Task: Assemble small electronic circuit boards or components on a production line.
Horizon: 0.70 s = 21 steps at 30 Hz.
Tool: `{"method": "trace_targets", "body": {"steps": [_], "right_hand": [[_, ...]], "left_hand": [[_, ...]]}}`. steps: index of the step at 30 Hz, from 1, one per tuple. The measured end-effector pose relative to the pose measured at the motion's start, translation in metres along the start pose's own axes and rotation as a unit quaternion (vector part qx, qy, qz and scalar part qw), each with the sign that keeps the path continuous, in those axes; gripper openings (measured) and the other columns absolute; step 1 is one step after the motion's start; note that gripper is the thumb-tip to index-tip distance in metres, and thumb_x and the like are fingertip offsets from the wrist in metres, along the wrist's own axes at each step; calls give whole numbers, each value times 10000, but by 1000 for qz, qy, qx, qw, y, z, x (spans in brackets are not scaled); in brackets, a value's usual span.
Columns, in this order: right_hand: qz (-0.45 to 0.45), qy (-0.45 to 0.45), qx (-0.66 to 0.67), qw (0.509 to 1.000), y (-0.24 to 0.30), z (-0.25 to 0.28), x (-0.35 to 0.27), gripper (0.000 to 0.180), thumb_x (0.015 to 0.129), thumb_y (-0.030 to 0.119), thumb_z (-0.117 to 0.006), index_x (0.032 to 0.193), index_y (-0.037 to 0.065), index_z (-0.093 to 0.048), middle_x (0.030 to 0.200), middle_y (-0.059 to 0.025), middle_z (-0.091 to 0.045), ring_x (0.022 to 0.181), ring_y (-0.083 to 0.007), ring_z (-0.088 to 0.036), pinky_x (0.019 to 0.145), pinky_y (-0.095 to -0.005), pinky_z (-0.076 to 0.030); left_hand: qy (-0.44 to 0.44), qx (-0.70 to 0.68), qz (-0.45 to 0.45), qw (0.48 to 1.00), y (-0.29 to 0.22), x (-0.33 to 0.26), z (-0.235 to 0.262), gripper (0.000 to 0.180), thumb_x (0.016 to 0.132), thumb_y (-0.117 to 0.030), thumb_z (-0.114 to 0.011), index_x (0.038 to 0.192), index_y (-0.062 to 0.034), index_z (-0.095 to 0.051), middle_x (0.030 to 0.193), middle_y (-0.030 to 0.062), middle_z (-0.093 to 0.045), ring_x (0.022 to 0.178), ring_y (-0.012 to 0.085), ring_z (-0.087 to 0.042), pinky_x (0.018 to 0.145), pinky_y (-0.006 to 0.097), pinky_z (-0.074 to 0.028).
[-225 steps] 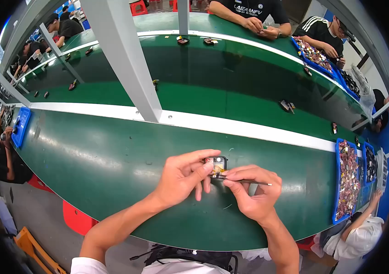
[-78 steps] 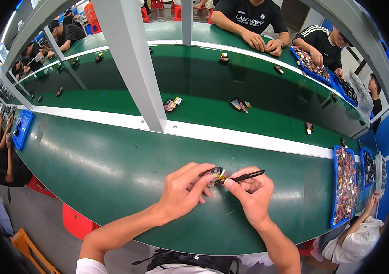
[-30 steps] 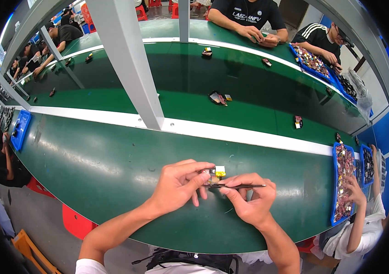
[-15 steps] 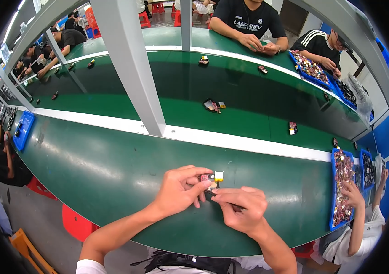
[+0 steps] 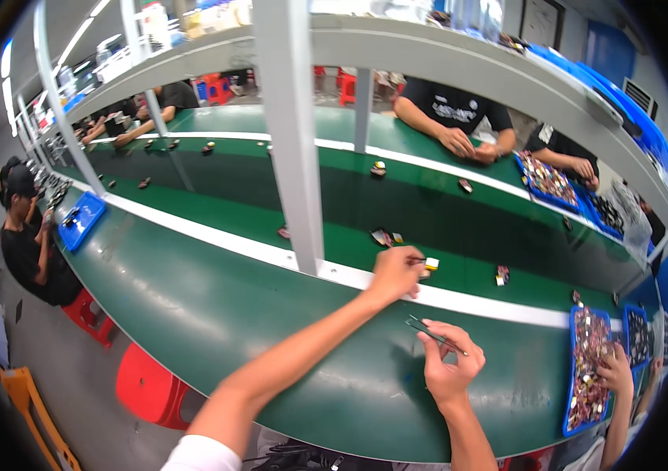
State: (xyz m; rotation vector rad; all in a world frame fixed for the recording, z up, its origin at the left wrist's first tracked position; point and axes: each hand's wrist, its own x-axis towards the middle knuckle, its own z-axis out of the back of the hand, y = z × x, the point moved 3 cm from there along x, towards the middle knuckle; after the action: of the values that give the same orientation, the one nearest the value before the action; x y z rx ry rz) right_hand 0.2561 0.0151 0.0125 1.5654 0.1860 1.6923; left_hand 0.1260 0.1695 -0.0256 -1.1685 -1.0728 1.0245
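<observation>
The part (image 5: pixel 430 264), a small piece with a white and yellow end, sat at the fingertips of the left hand (image 5: pixel 395 273), out over the near edge of the belt (image 5: pixel 459 228), just past the white strip (image 5: pixel 216 243). The left arm was stretched far forward; the fingers were pinched on the part, the rest of the hand curled. Half a second before, that same hand had held the part close in, over the green bench (image 5: pixel 193 314) right beside the right hand, so it had since carried the part away from the body and onto the belt side.

The right hand (image 5: pixel 445 367) stayed back over the bench, now well apart from the left. It was loosely closed, thumb and forefinger gripping the tweezers (image 5: pixel 434 336), whose thin dark tips pointed up and left. Earlier those tips had been at the part; now they touched nothing.

On the belt near the part lay other small pieces: one (image 5: pixel 501 275) to its right and a dark pair (image 5: pixel 385 237) just behind it, both further along than they were a moment before. A grey post (image 5: pixel 295 141) rose just left of the left hand. At the right, a blue tray (image 5: pixel 589 369) of parts lay on the bench, with another person's hand (image 5: pixel 615 369) on it. Across the belt a person in a black shirt (image 5: pixel 452 114) rested both hands on the far bench.
</observation>
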Motion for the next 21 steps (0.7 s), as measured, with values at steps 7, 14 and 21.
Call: {"method": "trace_targets", "body": {"steps": [7, 14, 21], "right_hand": [[14, 33, -22, 999, -8, 5, -5, 205, 704, -102, -796, 838, 7, -686, 863, -122, -764, 481, -120, -587, 404, -223, -374], [54, 62, -27, 996, 10, -5, -3, 219, 676, -40, -838, 829, 48, -709, 842, -77, -767, 516, -157, -630, 469, -256, -430], [40, 58, -31, 997, 2, -4, -6, 197, 691, -9, -841, 825, 65, -717, 850, -62, -769, 478, -138, -582, 453, -242, -394]], "left_hand": [[-144, 393, -178, 891, -11, 43, -12, 282, 885, -281, -732, 948, -11, -683, 1067, 208, -599, 868, 424, -678, 721, 500, -563], [-208, 461, 111, 856, 2, 63, 98, 451, 784, -404, -822, 1020, -37, -708, 1134, 201, -671, 994, 390, -703, 825, 472, -567], [-175, 336, 179, 908, 12, 72, 97, 443, 742, -395, -867, 911, -23, -696, 829, 102, -729, 656, 186, -685, 634, 335, -553]]}}
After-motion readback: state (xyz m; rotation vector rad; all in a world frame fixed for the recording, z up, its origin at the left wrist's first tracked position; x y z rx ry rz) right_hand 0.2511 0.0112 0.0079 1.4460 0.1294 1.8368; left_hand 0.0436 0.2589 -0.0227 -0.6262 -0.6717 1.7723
